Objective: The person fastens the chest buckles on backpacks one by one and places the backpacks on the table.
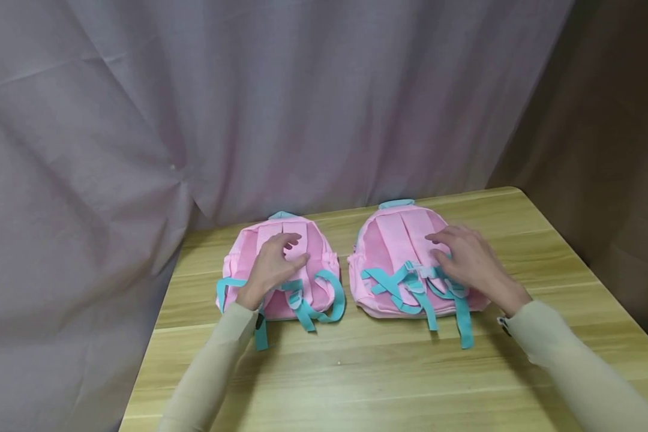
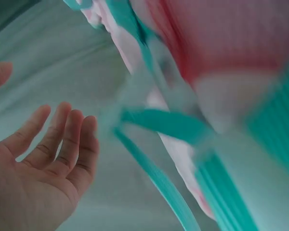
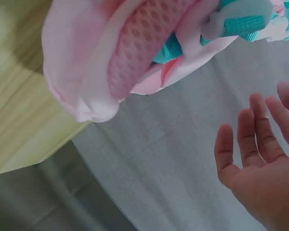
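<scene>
- Two small pink backpacks lie side by side on the worktop (image 1: 389, 384), strap side up, w/ a thin gap between them.
- Left backpack (image 1: 324, 270) sits at about 10 o'clock from the worktop's middle. It's soft pink cloth w/ a round top, like a dome.
- Right backpack (image 1: 372, 252) sits at about 1 o'clock. Same round shape, same soft pink cloth.
- Both have teal straps (image 1: 396, 285) made of flat woven tape. The ones on the right bag cross over each other; the ones on the left bag curl in loops.
- Each bag has a little teal loop at the top, at 12 o'clock.
- In the right wrist view the pink mesh pad (image 3: 139, 45) shows lots of tiny holes, puffy & soft.
- Left hand (image 1: 272, 267) hangs over the back of the left bag. Its grip is loose & open, fingers spread a bit, holding nothing. Can't tell if it touches.
- Right hand (image 1: 464, 258) is over the right bag, by the strap cross. Grip open too, fingers relaxed, nothing held.
- Worktop is light wood w/ long grain lines.
- Behind, at 12 o'clock, hangs a pale grey-purple curtain (image 1: 248, 102) w/ soft folds.
- No words or labels can be read on the bags.
</scene>
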A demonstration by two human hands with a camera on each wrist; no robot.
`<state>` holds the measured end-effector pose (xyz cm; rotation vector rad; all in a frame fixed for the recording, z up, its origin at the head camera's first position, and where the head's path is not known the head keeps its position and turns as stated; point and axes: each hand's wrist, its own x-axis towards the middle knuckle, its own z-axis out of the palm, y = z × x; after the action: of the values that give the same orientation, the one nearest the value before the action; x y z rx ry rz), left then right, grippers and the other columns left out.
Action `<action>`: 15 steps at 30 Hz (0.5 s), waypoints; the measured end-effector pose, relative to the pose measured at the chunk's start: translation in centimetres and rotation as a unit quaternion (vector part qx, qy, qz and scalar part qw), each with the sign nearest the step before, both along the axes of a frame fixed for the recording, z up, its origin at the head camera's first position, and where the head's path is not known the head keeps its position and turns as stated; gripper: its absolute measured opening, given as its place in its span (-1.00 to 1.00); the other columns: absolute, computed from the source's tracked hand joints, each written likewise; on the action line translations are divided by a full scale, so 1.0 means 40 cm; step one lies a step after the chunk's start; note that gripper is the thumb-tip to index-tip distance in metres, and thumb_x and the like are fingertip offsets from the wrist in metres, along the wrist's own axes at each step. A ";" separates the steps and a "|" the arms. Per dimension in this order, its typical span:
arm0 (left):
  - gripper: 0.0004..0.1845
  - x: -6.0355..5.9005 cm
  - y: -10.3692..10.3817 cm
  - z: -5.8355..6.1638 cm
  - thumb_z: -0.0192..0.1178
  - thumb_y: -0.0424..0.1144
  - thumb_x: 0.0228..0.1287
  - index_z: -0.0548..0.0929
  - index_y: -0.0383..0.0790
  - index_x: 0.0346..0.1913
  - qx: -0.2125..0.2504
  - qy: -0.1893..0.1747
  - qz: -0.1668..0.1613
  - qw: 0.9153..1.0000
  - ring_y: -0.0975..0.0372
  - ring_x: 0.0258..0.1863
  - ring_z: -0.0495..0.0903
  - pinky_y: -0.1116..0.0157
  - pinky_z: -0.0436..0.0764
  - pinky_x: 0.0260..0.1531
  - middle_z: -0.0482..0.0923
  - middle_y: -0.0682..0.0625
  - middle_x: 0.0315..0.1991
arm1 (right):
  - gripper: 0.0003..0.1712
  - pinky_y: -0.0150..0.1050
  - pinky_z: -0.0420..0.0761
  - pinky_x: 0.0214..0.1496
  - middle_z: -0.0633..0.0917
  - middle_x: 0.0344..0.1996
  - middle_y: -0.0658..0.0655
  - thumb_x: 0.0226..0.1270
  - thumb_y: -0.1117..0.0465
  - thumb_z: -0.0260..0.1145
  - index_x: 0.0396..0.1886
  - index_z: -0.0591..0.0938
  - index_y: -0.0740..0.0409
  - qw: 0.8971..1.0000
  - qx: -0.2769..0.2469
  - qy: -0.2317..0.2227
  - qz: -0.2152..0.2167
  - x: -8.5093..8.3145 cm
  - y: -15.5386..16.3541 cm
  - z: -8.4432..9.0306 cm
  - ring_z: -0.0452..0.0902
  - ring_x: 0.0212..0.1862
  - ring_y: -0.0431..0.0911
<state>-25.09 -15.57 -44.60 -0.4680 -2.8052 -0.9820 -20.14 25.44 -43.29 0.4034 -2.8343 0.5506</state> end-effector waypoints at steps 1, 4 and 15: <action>-0.48 0.003 0.009 -0.001 0.37 0.02 0.16 0.64 -0.10 0.16 0.004 -0.004 0.002 1.000 0.05 -0.04 0.65 0.11 0.65 -0.06 0.70 -0.10 0.02 | -0.60 0.24 0.39 0.26 0.71 0.09 0.29 0.31 0.23 0.34 0.13 0.68 0.19 1.000 -0.005 -0.002 0.004 0.002 0.002 -0.002 0.49 0.19 0.21; -0.50 0.016 0.036 -0.001 0.37 0.01 0.14 0.67 -0.10 0.14 0.011 -0.015 0.011 1.000 0.06 -0.06 0.67 0.10 0.66 -0.07 0.72 -0.08 -0.02 | -0.63 0.21 0.46 0.22 0.74 0.02 0.25 0.30 0.26 0.35 0.10 0.70 0.19 1.000 -0.016 -0.010 0.009 0.011 0.004 -0.008 0.52 0.12 0.17; -0.51 0.047 0.128 -0.012 0.40 0.04 0.15 0.70 -0.11 0.10 0.022 -0.033 -0.021 0.999 0.13 -0.11 0.70 0.19 0.70 -0.10 0.74 0.00 -0.06 | -0.69 0.25 0.47 0.22 0.74 -0.02 0.26 0.30 0.30 0.35 0.03 0.71 0.22 0.999 -0.023 -0.044 0.021 0.038 0.013 -0.032 0.56 0.11 0.19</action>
<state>-23.21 -10.44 -45.07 -0.4985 -2.8360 -1.0843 -18.63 25.96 -44.57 0.4423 -2.8963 0.6548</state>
